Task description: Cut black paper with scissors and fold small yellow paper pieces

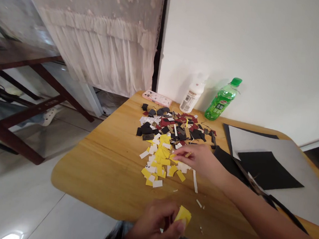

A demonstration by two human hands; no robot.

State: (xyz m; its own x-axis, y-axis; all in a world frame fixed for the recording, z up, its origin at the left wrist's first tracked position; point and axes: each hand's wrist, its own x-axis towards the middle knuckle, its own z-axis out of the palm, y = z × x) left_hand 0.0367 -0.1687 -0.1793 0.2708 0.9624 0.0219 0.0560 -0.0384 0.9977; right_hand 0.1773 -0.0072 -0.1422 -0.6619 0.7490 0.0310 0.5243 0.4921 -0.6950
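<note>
My left hand is at the bottom edge of the view, its fingers closed on a folded piece of yellow paper. My right hand reaches over a pile of cut paper scraps on a wooden table. Its fingertips pinch a small tan scrap at the pile's right side. The yellow and white pieces lie nearest the front, and the black, red and tan ones lie behind them. Part of the pile is hidden under my right hand.
A long-bladed pair of scissors lies under my right forearm on black paper sheets and a grey sheet. A green bottle, a white bottle and a pink phone stand at the wall side. The table's left edge drops to a tiled floor.
</note>
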